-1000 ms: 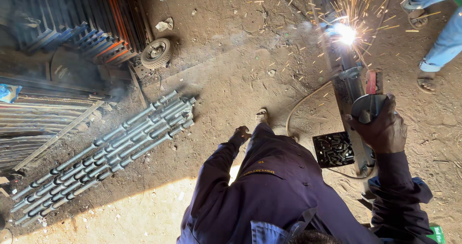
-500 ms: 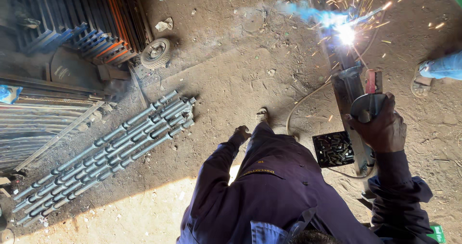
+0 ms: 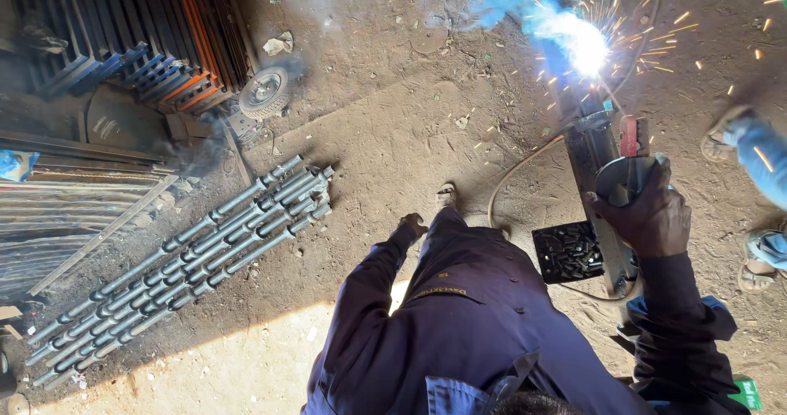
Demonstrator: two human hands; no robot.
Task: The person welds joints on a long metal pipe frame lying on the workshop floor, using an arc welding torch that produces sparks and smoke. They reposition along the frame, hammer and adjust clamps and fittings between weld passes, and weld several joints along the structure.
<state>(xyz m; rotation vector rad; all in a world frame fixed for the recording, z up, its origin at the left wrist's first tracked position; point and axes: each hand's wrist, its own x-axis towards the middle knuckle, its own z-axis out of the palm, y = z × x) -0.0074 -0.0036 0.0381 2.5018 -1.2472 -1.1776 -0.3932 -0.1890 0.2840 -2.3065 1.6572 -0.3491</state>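
Right hand [image 3: 652, 214] closed around an angle grinder [image 3: 623, 177]; left hand [image 3: 412, 226] hangs near the leg, grip unclear.

Metal bar [image 3: 597, 163] lies on dirt floor [image 3: 393, 128], right of centre; right hand [image 3: 648, 214] grips a welding mask [image 3: 627, 173] over it. Tray [image 3: 567, 251] just left of bar. Rod bundle [image 3: 176, 267] far left; small wheel [image 3: 264, 93] behind rods. Left hand [image 3: 412, 225] btwn rods & tray.

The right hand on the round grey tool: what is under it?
Under the right hand sits a round grey grinder-like tool, resting on a long grey steel bar. The hand covers the tool's grip; any switch is hidden.
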